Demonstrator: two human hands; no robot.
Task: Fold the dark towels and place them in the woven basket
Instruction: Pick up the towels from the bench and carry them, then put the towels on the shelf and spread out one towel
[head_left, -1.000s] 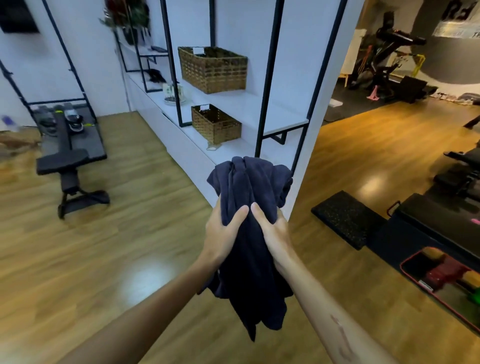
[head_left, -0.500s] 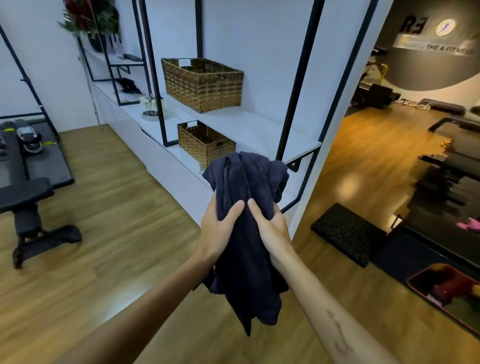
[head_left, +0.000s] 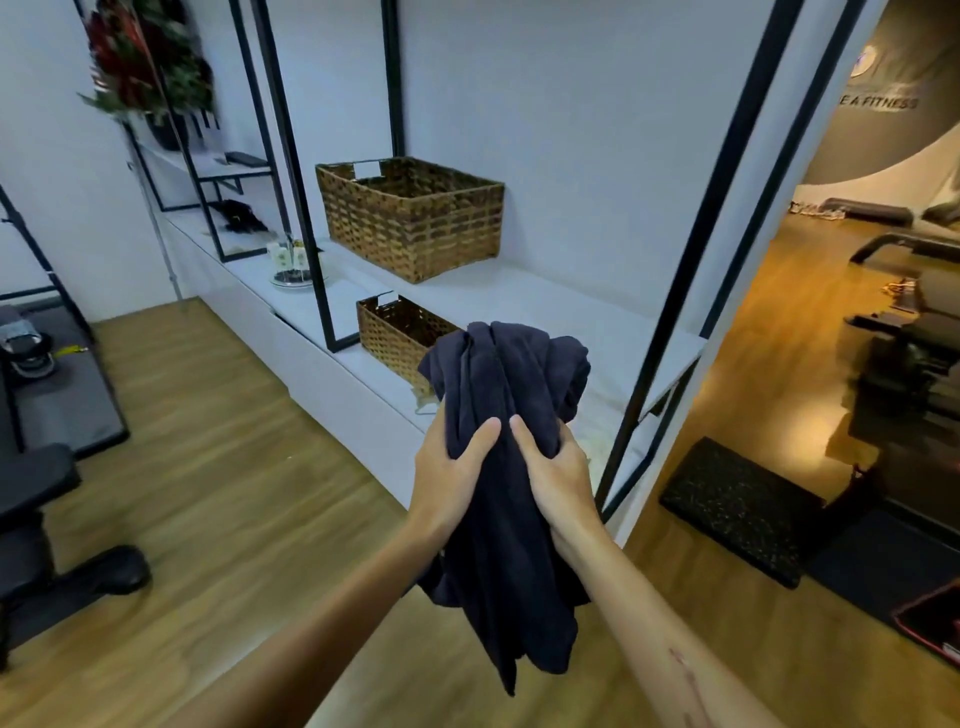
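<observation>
A bunched bundle of dark navy towels (head_left: 506, 519) hangs in front of me, crumpled at the top with loose ends drooping below. My left hand (head_left: 449, 475) grips it from the left and my right hand (head_left: 558, 475) grips it from the right, thumbs side by side on the cloth. Behind the bundle, a small woven basket (head_left: 397, 335) stands on the low white shelf, partly hidden by the towels. A larger woven basket (head_left: 415, 218) sits on the white shelf (head_left: 571, 306) above it.
Black metal frame posts (head_left: 670, 291) rise along the shelf unit. A weight bench (head_left: 31, 499) stands at the left on the wooden floor. A black rubber mat (head_left: 737, 504) and gym machines lie to the right. A plant and small items sit on the far shelves.
The shelves and both baskets have grown larger and nearer in view. Both hands keep the same grip on the towel bundle.
</observation>
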